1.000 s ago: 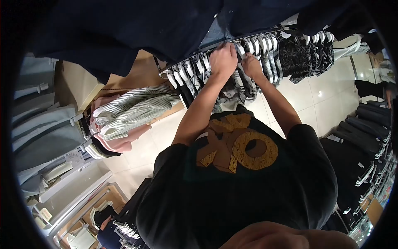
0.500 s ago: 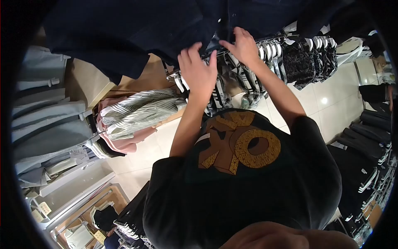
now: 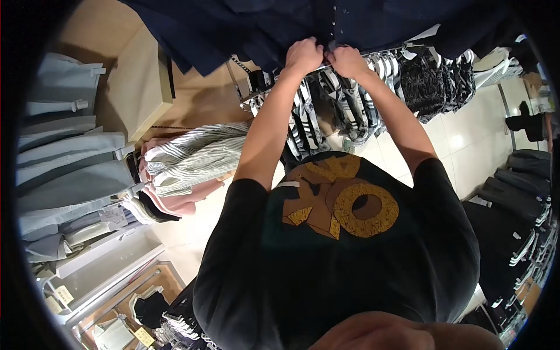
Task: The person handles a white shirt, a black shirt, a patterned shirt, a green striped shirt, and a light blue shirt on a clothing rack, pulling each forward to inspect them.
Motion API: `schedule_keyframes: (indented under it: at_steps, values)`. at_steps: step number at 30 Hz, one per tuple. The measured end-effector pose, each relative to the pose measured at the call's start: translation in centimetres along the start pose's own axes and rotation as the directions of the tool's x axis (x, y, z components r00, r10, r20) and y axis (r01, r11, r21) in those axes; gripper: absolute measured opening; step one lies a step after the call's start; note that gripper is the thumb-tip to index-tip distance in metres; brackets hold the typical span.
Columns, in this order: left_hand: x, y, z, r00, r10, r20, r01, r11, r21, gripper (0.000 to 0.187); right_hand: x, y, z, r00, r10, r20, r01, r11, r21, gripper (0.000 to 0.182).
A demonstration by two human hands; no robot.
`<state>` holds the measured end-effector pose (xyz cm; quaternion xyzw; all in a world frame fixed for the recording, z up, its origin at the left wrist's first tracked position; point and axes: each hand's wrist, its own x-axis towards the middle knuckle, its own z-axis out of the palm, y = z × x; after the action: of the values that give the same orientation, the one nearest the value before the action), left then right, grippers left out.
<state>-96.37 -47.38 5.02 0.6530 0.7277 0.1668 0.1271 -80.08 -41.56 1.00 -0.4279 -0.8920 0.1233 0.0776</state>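
Note:
A dark navy button-front garment (image 3: 256,29), probably a shirt, hangs across the top of the head view, with small pale buttons down its front. My left hand (image 3: 304,56) is closed on the lower front edge of it, left of the button line. Close beside it, my right hand (image 3: 348,61) pinches the opposite front edge. The fingertips nearly meet, and the bit of cloth between them is mostly hidden. Just beneath my hands hang black-and-white patterned clothes (image 3: 353,111) on white hangers.
Striped shirts (image 3: 198,154) and light blue garments (image 3: 73,157) hang at the left, near a wooden shelf (image 3: 137,87). Black patterned clothes (image 3: 429,84) hang to the right along the rail. Dark trousers (image 3: 496,245) hang at the lower right. Pale floor tiles (image 3: 466,134) show between the racks.
Both hands have drawn together and closed on the navy garment's front edges; half a second ago their fingers were spread apart. The garment's left side has shifted upward in view, uncovering more of the shelf.

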Motion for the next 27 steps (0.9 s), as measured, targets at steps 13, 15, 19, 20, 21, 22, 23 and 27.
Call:
schedule_keyframes:
  at_steps: [13,15,19,20,21,22,23,27]
  values:
    - [-23.6,-7.8,4.3,0.748,-0.343,-0.568,-0.004,0.854,-0.521,0.031,-7.4,-6.0,17.5,0.949,0.311,0.058,-0.297,0.816,0.495,0.047]
    - [-24.7,-4.9,3.3,0.851,-0.286,-0.441,0.031,0.864,-0.502,0.035,-5.4,-5.2,20.3,0.915,0.254,0.313,-0.377,0.814,0.443,0.051]
    - [-25.4,-2.4,3.2,0.935,-0.181,-0.305,-0.007,0.851,-0.525,0.054,-5.5,-6.3,20.3,0.963,0.181,0.198,-0.261,0.8,0.54,0.049]
    - [-25.6,-2.5,3.3,0.935,-0.184,-0.303,-0.003,0.85,-0.526,0.054,-6.1,-6.8,19.4,0.973,0.203,0.108,-0.224,0.729,0.647,0.048]
    - [-25.6,-2.7,3.5,0.918,-0.165,-0.36,-0.045,0.86,-0.509,0.054,-6.7,-6.9,19.5,0.966,0.26,-0.018,-0.182,0.721,0.668,0.044]
    - [-25.5,-2.9,3.7,0.899,-0.144,-0.413,-0.087,0.867,-0.491,0.053,-7.7,-6.6,18.6,0.961,0.276,-0.032,-0.196,0.754,0.627,0.042]
    - [-25.7,-3.3,3.8,0.898,-0.158,-0.409,-0.07,0.869,-0.49,0.053,-9.1,-6.3,17.7,0.955,0.298,0.004,-0.227,0.717,0.66,0.042]
    - [-25.6,-4.1,4.8,0.9,-0.157,-0.408,-0.067,0.872,-0.485,0.05,-15.6,-5.6,13.9,0.945,0.327,-0.02,-0.239,0.728,0.642,0.04]
